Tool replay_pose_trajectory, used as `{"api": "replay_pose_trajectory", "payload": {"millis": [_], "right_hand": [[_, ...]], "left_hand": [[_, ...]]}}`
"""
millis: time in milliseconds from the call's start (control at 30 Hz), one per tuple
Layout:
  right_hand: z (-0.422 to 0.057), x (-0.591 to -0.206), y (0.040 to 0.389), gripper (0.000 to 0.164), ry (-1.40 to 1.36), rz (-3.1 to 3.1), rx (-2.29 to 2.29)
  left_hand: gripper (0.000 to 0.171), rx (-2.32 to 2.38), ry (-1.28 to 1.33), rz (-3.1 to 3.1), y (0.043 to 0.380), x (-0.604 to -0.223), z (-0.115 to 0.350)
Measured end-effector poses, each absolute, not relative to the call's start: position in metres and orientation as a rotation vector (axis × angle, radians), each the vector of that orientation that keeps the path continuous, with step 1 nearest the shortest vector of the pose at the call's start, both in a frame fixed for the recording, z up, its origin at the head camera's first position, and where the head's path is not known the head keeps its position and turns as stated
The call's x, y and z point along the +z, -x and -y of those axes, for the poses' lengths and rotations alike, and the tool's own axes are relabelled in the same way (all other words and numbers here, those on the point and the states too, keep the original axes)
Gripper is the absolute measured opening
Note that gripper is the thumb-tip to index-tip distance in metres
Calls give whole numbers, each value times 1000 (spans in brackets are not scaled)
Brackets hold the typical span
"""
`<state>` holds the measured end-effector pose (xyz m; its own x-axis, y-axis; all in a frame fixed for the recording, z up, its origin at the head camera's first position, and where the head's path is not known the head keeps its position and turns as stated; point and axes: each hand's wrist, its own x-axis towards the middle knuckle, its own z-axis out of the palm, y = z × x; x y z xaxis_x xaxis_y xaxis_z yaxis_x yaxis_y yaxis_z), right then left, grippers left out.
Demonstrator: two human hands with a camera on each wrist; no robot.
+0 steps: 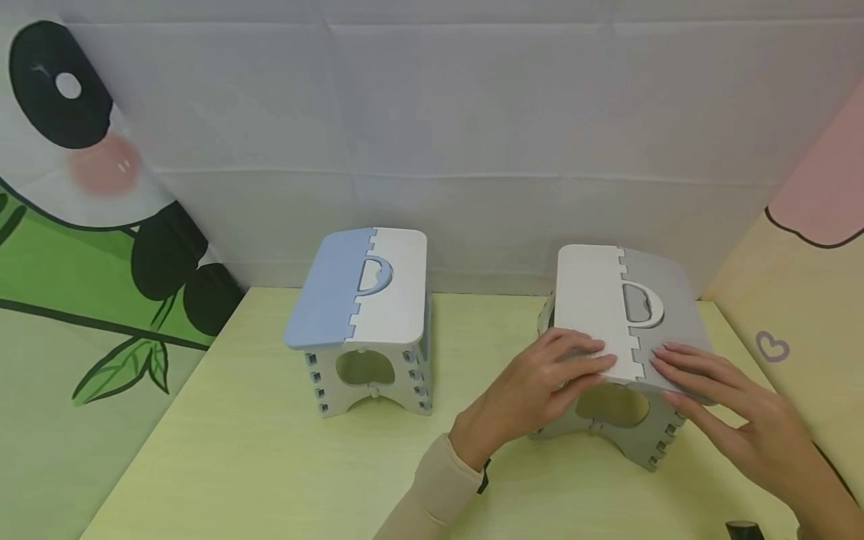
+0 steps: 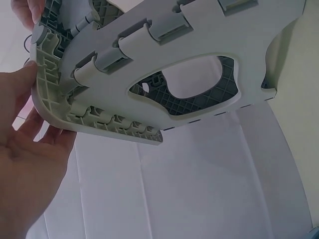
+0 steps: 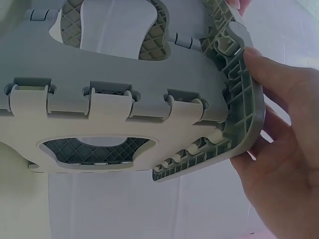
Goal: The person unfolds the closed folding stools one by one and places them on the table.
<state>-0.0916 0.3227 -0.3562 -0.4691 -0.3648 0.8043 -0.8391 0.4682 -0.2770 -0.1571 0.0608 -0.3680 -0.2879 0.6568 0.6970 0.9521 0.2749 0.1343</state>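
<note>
A white-and-grey folding step stool (image 1: 589, 292) stands unfolded on the right side of the table, its white carry handle lying flat over the grey half. My left hand (image 1: 529, 386) holds the white half of the seat's near edge, fingers on top and thumb at the rim. At the near corner of the grey half, my right hand (image 1: 749, 420) grips the edge in the same way. Both wrist views show the ribbed underside, the hinged legs (image 2: 199, 45) and each thumb against the seat's rim (image 3: 254, 109). A blue-and-white folding stool (image 1: 331, 289) stands unfolded to the left, untouched.
The pale yellow table (image 1: 270, 465) meets a light cloth backdrop (image 1: 459, 135) behind the stools. Cartoon-printed panels (image 1: 135, 450) flank it on both sides. A small dark object (image 1: 744, 530) shows at the bottom right edge.
</note>
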Motion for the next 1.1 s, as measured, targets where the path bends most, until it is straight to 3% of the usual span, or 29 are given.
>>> {"api": "replay_pose_trajectory", "payload": {"millis": [1100], "right_hand": [[-322, -356, 105, 51, -1005, 2027, 818]], "left_hand": [[27, -721, 1305, 2073, 163, -374, -72]]}}
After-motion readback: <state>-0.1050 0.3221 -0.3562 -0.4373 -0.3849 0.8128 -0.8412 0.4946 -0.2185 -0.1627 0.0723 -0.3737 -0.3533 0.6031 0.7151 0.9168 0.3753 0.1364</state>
